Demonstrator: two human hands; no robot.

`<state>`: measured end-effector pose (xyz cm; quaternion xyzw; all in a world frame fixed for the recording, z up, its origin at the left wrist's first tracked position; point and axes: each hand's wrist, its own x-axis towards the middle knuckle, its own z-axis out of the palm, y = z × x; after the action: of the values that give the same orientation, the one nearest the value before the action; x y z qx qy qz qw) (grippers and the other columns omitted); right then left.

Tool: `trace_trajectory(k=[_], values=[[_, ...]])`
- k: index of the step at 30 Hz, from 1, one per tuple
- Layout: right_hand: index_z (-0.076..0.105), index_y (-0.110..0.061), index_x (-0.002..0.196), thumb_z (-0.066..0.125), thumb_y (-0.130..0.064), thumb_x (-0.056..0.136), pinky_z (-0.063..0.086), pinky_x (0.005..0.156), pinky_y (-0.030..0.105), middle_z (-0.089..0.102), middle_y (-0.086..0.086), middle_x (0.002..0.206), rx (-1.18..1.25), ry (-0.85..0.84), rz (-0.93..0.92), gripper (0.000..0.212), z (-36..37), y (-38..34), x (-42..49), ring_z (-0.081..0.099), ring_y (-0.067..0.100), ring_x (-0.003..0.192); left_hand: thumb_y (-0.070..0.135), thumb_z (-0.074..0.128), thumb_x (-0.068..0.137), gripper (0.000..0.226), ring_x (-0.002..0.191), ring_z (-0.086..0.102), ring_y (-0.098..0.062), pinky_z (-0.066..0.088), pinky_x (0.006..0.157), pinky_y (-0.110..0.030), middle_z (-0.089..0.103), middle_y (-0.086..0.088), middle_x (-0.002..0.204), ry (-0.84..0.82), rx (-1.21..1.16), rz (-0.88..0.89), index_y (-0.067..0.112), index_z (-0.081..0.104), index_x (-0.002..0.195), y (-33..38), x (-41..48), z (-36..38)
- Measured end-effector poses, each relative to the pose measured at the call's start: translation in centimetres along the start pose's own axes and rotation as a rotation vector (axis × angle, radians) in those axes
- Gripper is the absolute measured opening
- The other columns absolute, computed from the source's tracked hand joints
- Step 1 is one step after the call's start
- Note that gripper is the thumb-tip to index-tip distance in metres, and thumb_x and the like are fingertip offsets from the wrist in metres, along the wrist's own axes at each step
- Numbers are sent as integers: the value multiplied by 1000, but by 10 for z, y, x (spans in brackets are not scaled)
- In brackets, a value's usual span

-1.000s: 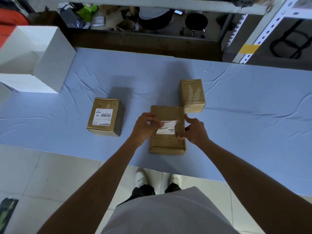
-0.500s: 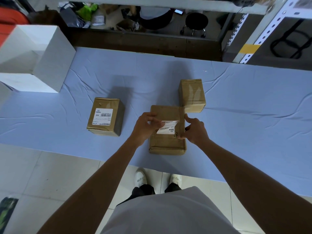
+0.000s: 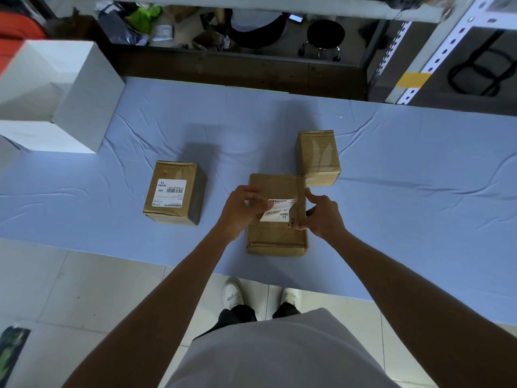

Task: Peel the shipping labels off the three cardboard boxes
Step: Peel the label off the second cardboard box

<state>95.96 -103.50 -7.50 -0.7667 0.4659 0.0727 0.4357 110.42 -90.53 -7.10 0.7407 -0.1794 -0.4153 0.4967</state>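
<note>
The left hand has its fingers curled in. It pinches the near-left part of a white shipping label, which is lifted off the top face of the middle box. The label bends upward where the fingers hold it, and its far strip lies flat against the cardboard (how much of it clings there cannot be told). The right hand grips the right edge of the same box. Its forefinger is hooked over the far part of that edge and its thumb presses the top face just beside the label's near-right corner. Neither hand is released: one grasps paper, the other cardboard.

There are three brown cardboard boxes on the table, which is covered in a pale blue cloth:
- The middle box is nearest the person, close to the table's front edge.
- The left box stands well apart from it and carries a second label, flat and whole on its top face.
- The far box touches, or nearly touches, the far-right corner of the middle box. Its top shows glossy tape and no paper.

That makes two labels in view.

One large white box sits at the table's far-left end. Below the table edge are two white shoes on a tiled floor.
</note>
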Motion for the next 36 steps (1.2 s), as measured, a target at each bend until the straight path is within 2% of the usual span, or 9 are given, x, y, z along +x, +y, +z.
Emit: trace_trajectory(k=[6, 11, 19, 26, 31, 34, 36], values=[[28, -16, 149, 87, -11, 63, 48, 89, 33, 64, 17, 117, -4, -5, 4, 104, 0, 0, 0, 64, 28, 104, 17, 79, 73, 10, 123, 51, -25, 45, 104, -44, 53, -2, 132, -5, -7, -7, 22, 70, 71, 0, 0, 0], [28, -17, 149, 88, -12, 62, 48, 90, 34, 64, 17, 117, -8, -1, 6, 105, 0, 0, 1, 64, 27, 103, 17, 78, 73, 10, 120, 52, -24, 51, 95, -33, 53, -1, 131, -9, -12, -8, 21, 70, 71, 2, 0, 2], [29, -17, 148, 87, -10, 62, 47, 82, 28, 64, 16, 118, 3, 1, 6, 104, 0, 1, 2, 65, 26, 100, 15, 78, 74, 9, 120, 53, -25, 50, 98, -42, 52, -3, 133, -11, -19, -13, 18, 70, 73, 3, 0, 3], [29, -15, 149, 88, -12, 61, 48, 88, 33, 63, 17, 120, -11, -3, -1, 106, -1, 1, 2, 64, 26, 104, 15, 78, 74, 9, 120, 53, -27, 49, 100, -43, 52, -5, 134, -22, -34, -13, 11, 71, 79, 2, 0, 3], [29, -16, 149, 88, -14, 62, 47, 87, 32, 66, 16, 115, -15, 3, -1, 105, 0, 2, 3, 65, 27, 102, 14, 78, 74, 8, 121, 52, -27, 48, 101, -43, 52, -5, 134, -19, -56, -15, 13, 70, 76, 1, 1, 3], [29, -16, 148, 88, -13, 62, 47, 87, 32, 66, 16, 114, -9, 9, 1, 104, 0, 2, 3, 65, 27, 102, 14, 77, 74, 8, 119, 53, -26, 50, 96, -33, 53, -4, 133, -23, -68, -18, 16, 69, 73, 0, 0, 2], [29, -16, 149, 87, -12, 63, 47, 85, 30, 66, 17, 115, -7, 6, 0, 104, 0, 2, 3, 65, 27, 102, 12, 77, 74, 9, 117, 55, -26, 50, 97, -36, 53, -6, 133, -20, -94, -19, 16, 69, 72, 1, 1, 2]])
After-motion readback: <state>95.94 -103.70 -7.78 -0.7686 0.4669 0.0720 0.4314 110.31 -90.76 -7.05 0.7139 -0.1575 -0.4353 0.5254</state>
